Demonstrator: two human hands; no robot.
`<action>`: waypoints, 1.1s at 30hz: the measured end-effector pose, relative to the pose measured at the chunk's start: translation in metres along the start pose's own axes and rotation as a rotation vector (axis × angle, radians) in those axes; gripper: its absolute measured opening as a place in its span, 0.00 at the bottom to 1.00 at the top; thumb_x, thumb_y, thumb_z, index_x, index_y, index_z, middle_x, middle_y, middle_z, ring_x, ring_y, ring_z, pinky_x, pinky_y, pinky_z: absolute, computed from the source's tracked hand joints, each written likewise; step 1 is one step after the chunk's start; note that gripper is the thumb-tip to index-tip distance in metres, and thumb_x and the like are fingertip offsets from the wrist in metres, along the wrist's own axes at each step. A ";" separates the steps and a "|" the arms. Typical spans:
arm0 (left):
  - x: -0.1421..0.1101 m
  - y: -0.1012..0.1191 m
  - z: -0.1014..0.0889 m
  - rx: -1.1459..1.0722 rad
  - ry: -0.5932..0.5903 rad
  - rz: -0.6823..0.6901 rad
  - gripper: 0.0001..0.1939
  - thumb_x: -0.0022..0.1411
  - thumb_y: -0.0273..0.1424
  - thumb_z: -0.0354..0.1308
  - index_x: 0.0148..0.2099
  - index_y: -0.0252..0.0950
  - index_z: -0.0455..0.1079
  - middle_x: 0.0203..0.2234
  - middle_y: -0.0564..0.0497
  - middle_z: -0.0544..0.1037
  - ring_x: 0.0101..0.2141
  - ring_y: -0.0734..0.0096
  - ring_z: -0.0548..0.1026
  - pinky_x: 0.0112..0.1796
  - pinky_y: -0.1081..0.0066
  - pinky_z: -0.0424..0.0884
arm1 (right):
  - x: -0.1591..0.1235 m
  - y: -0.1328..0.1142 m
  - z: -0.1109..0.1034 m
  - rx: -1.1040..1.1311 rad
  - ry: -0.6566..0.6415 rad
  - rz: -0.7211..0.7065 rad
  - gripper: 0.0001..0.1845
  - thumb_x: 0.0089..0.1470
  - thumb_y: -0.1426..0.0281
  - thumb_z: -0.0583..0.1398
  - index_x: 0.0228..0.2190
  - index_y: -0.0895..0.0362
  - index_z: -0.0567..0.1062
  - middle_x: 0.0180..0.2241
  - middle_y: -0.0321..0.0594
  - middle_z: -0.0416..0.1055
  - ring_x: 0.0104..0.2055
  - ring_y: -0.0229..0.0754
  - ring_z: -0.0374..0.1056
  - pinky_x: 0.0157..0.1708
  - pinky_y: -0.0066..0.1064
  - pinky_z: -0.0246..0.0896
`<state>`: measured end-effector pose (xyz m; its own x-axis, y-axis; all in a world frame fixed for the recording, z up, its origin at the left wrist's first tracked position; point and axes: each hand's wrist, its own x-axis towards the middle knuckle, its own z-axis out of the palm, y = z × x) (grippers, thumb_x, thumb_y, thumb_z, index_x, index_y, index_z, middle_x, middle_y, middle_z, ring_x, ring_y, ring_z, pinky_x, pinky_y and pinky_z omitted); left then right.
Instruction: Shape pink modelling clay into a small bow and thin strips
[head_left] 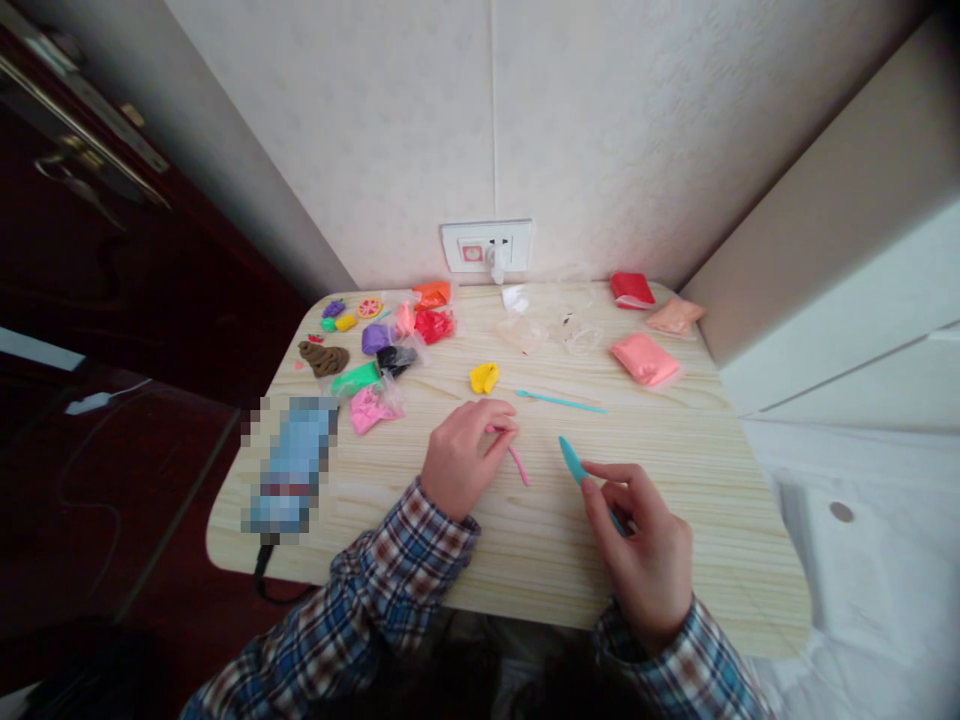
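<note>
My left hand [463, 458] is closed over the upper end of a thin pink clay strip [519, 467], thumb and fingertips together around it. The strip's lower end lies on the table, slightly curved. In my right hand [645, 545] is a teal plastic clay knife [571, 458], pinched between thumb and fingers with its blade pointing up and left, a little right of the strip. Part of its handle is hidden by my fingers. Beyond my left hand sits a yellow clay lump [484, 377]. A thin teal tool [562, 402] lies to the right of that lump.
Several clay bags, including a pink one [373, 408] and a green one [355, 379], cluster left, beside a brown coil [324, 357]. A phone with a cable [295, 470] lies front left. More bags, one salmon [645, 359], lie back right. A wall socket [487, 247] is behind.
</note>
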<state>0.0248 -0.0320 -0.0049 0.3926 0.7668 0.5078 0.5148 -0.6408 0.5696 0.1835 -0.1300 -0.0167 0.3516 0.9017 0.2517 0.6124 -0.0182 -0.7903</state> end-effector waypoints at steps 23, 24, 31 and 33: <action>-0.023 -0.062 -0.057 -0.420 0.060 -0.660 0.11 0.48 0.35 0.66 0.32 0.33 0.75 0.27 0.50 0.80 0.30 0.67 0.78 0.37 0.66 0.76 | -0.006 0.009 0.001 -0.044 -0.044 0.030 0.10 0.56 0.63 0.56 0.36 0.56 0.71 0.14 0.25 0.59 0.15 0.29 0.53 0.16 0.20 0.48; -0.024 -0.062 -0.058 -0.408 0.059 -0.654 0.10 0.49 0.35 0.65 0.32 0.33 0.75 0.27 0.50 0.80 0.30 0.67 0.78 0.37 0.66 0.76 | -0.006 0.009 0.001 -0.042 -0.049 0.025 0.09 0.56 0.63 0.56 0.36 0.56 0.70 0.14 0.25 0.59 0.15 0.29 0.53 0.16 0.20 0.48; -0.029 -0.063 -0.063 -0.089 0.033 -0.442 0.06 0.53 0.32 0.63 0.32 0.34 0.75 0.28 0.50 0.79 0.30 0.69 0.76 0.35 0.70 0.74 | -0.004 0.008 0.002 -0.055 -0.051 -0.009 0.09 0.57 0.64 0.56 0.35 0.57 0.70 0.13 0.25 0.59 0.14 0.28 0.54 0.15 0.18 0.50; -0.029 -0.062 -0.064 0.024 0.010 -0.359 0.06 0.55 0.32 0.62 0.30 0.34 0.73 0.25 0.51 0.78 0.28 0.71 0.75 0.31 0.72 0.72 | -0.004 0.008 0.002 -0.063 -0.048 -0.023 0.09 0.57 0.64 0.55 0.35 0.57 0.70 0.14 0.26 0.61 0.14 0.29 0.55 0.15 0.18 0.50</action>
<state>-0.0673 -0.0165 -0.0136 0.1759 0.9424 0.2845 0.6365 -0.3294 0.6974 0.1854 -0.1328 -0.0250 0.3034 0.9219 0.2409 0.6637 -0.0231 -0.7476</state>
